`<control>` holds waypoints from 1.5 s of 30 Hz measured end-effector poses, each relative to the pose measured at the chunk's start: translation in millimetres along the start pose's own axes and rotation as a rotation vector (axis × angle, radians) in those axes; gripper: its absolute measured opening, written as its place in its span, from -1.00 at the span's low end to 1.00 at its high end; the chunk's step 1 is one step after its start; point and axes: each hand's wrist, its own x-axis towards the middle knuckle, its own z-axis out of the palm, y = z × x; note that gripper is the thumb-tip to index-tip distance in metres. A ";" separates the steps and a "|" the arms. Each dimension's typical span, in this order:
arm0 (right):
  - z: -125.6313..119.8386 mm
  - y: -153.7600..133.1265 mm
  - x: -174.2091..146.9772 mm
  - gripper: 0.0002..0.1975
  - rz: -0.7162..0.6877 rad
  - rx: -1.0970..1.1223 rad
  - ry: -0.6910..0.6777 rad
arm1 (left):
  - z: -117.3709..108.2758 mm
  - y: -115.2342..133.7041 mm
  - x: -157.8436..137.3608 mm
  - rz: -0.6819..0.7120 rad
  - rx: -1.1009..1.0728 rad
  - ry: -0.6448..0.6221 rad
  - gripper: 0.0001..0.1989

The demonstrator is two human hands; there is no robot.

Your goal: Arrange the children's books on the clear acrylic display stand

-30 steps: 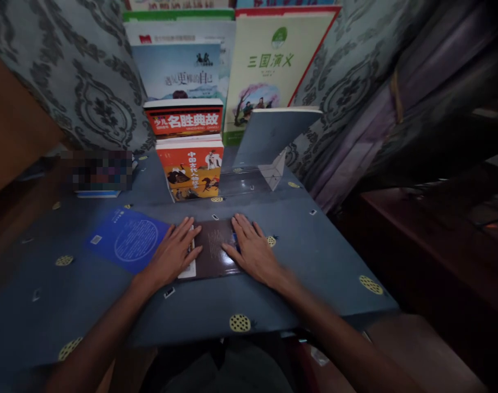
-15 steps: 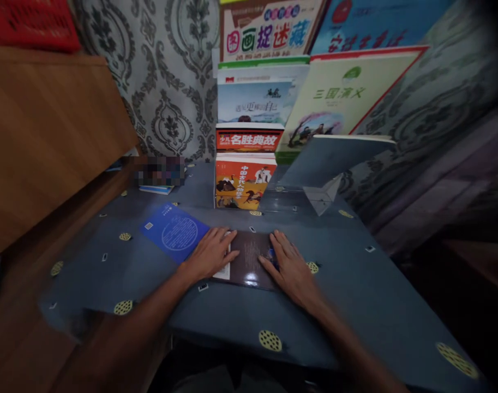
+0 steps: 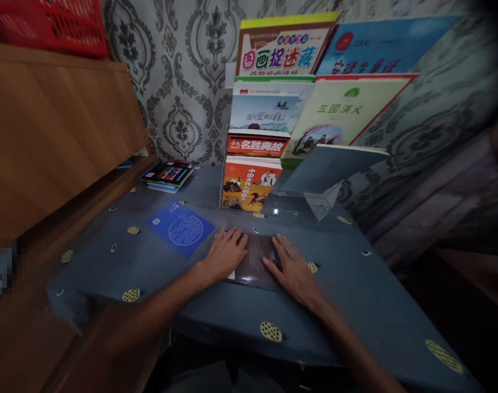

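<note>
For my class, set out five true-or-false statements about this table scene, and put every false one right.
1. The left hand is at the left edge of the dark book. True.
2. The blue book with the circle on it is in the right hand. False: it lies on the tablecloth, while that hand is spread over the dark book's right end.
3. The red basket sits on top of the wooden cabinet. True.
4. The tablecloth is printed with red strawberries. False: its fruit shapes are yellow with dark dots.
5. The orange-covered book is nearer the hands than the pale green book. True.
</note>
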 end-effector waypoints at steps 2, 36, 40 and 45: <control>0.2 0.0 0.4 -0.27 -0.002 0.002 0.001 | 8.2 13.3 -0.4 0.056 -0.043 0.011 -0.48; -12.3 -7.2 -48.7 -0.34 -0.017 -0.059 -0.031 | 13.5 36.9 -21.2 0.455 0.340 0.094 -0.55; -22.5 -3.7 -59.2 -0.28 -0.044 0.081 -0.031 | 7.5 35.9 -20.8 0.490 0.382 0.114 -0.63; -31.0 12.0 -55.2 -0.49 -0.022 0.353 0.042 | -9.6 36.9 -16.1 0.484 0.366 0.093 -0.69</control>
